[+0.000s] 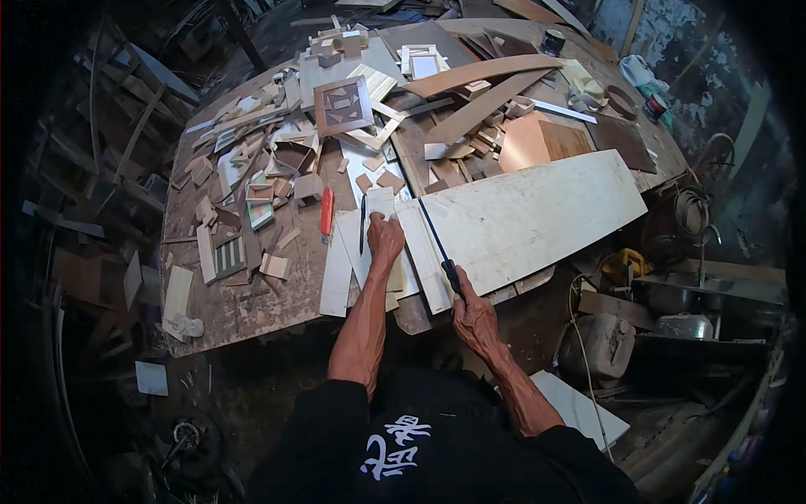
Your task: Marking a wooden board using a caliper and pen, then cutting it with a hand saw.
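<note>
While the right hand (476,321) gripped the long-bladed tool (434,233) over the front edge of the counter (248,317), the left hand (386,238) bent onto a pale strip (381,198), its grip unclear; the white board (529,223) beneath the tool, seemingly unclamped, could have shifted, skewing the blade.

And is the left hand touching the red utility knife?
Apart. The head view shows the red utility knife lying to the left of the left hand, with a slim black pen-like tool between them.

head-worn fisheye, steeply above workbench (233,309)
</note>
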Motion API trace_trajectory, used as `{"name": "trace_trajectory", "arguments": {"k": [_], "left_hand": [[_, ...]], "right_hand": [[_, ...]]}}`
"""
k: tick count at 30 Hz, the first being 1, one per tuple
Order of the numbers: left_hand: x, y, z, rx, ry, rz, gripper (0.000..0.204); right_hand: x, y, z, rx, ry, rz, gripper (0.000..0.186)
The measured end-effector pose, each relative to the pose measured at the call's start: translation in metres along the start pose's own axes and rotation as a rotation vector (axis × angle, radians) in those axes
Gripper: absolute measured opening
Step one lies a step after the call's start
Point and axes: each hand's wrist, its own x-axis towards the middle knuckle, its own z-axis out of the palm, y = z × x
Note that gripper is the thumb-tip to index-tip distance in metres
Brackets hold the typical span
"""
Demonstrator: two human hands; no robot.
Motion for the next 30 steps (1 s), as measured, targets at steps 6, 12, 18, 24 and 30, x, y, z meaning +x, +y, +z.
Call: {"name": "trace_trajectory", "arguments": {"k": [6,12,18,24,30], "left_hand": [[0.026,0.005,0.000,-0.031,-0.111,0.086,0.034],[0.055,-0.016,0.014,-0.264,-0.302,0.032,0.033],[0.063,-0.016,0.021,-0.507,-0.446,-0.262,0.036],[0.064,-0.015,0.019,-0.342,-0.373,-0.184,0.035],[0.057,0.001,0.012,-0.345,-0.406,-0.275,0.034]], "right_hand": [[0.010,-0.012,0.014,-0.102,0.022,-0.064,0.062],[0.010,-0.016,0.023,-0.102,-0.001,-0.020,0.063],[0.014,-0.014,0.024,-0.136,0.004,-0.034,0.063],[0.021,-0.020,0.020,-0.188,-0.018,-0.059,0.064],[0.030,-0.019,0.021,-0.284,-0.045,-0.044,0.065]]}}
